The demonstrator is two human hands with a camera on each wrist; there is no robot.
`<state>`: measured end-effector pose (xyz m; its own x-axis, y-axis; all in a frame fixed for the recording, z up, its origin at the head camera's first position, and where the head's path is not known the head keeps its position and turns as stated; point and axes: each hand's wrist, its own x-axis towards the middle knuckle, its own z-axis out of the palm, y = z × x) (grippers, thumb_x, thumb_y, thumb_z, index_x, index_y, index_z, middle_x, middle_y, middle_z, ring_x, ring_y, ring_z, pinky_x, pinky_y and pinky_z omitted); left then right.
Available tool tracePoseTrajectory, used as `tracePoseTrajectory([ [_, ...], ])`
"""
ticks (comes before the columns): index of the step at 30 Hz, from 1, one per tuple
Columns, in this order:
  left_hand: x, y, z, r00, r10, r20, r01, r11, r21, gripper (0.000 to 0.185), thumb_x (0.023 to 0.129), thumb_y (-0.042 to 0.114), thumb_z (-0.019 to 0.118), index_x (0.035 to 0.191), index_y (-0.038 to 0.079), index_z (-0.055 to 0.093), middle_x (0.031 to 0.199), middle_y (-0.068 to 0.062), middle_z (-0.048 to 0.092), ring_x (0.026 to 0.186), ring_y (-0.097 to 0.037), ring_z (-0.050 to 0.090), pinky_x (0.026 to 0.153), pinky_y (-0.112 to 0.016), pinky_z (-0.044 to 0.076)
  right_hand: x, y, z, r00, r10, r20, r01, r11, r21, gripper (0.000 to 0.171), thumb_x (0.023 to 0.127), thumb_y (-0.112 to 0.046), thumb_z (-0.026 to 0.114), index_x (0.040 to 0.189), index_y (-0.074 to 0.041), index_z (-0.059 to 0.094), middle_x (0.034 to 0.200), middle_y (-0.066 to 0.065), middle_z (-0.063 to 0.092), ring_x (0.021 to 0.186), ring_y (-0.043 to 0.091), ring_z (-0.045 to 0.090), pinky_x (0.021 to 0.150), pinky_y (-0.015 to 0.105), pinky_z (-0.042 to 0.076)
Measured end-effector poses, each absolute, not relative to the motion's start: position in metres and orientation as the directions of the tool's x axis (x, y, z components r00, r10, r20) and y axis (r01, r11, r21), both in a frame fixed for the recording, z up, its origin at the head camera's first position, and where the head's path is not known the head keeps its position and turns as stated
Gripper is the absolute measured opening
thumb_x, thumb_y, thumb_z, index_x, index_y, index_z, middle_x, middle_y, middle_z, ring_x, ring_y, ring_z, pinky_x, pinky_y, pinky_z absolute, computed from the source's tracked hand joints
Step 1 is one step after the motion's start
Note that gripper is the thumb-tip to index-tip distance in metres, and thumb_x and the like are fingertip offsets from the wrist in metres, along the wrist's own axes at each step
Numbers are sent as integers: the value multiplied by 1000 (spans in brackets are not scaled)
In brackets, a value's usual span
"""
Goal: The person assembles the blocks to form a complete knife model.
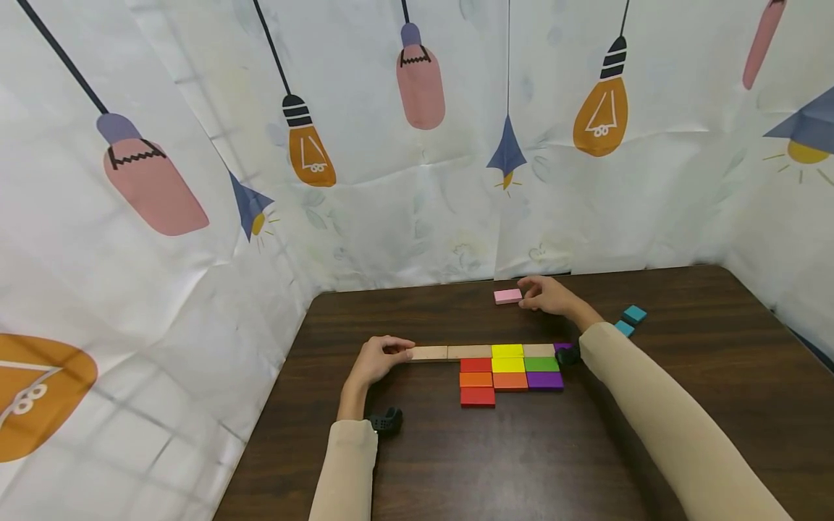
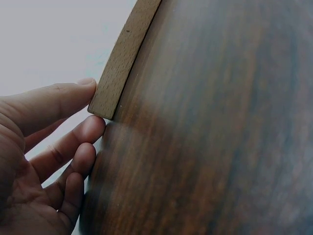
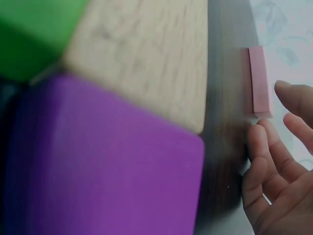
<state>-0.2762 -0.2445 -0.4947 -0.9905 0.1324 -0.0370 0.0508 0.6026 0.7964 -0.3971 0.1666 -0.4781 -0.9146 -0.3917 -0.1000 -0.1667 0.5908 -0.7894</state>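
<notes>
In the head view my left hand [image 1: 381,359] is at the left end of a row of flat blocks, its thumb and fingers gripping the end of a plain wooden block [image 1: 428,353]. The left wrist view shows the thumb tip on the edge of that wooden block [image 2: 120,68] and a fingertip at its end. Further back, my right hand [image 1: 550,295] reaches to the right end of a pink block [image 1: 507,297] lying on the table. Seen from the right wrist, a gap separates the thumb from the pink block [image 3: 260,81], with other fingertips close to its near end.
Red [image 1: 478,397], orange [image 1: 510,381], yellow [image 1: 507,352], green [image 1: 541,364] and purple [image 1: 544,380] blocks join the row on the brown table [image 1: 417,463]. Two teal blocks [image 1: 635,314] lie by the right sleeve [image 1: 658,391]. A patterned curtain [image 1: 417,217] stands behind.
</notes>
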Motion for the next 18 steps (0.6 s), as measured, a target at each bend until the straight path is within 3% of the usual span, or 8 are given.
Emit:
tracePoseTrajectory([
  [8, -276, -244, -495, -991, 130, -36, 51, 604, 796, 15, 85, 29, 73, 100, 30, 76, 95, 3, 66, 79, -17, 57, 69, -31, 49, -403, 162, -479, -920, -378, -99, -172, 621, -765, 50, 92, -15, 64, 138, -4, 48, 97, 14, 61, 74, 21, 55, 65, 31, 44],
  [18, -276, -244, -494, -991, 128, -39, 46, 599, 799, 16, 85, 29, 74, 100, 31, 76, 95, 3, 66, 79, -17, 58, 69, -31, 49, -405, 153, -480, -930, -348, -118, -174, 701, -692, 37, 93, -10, 62, 129, -6, 57, 95, 12, 60, 77, 20, 54, 71, 31, 44],
])
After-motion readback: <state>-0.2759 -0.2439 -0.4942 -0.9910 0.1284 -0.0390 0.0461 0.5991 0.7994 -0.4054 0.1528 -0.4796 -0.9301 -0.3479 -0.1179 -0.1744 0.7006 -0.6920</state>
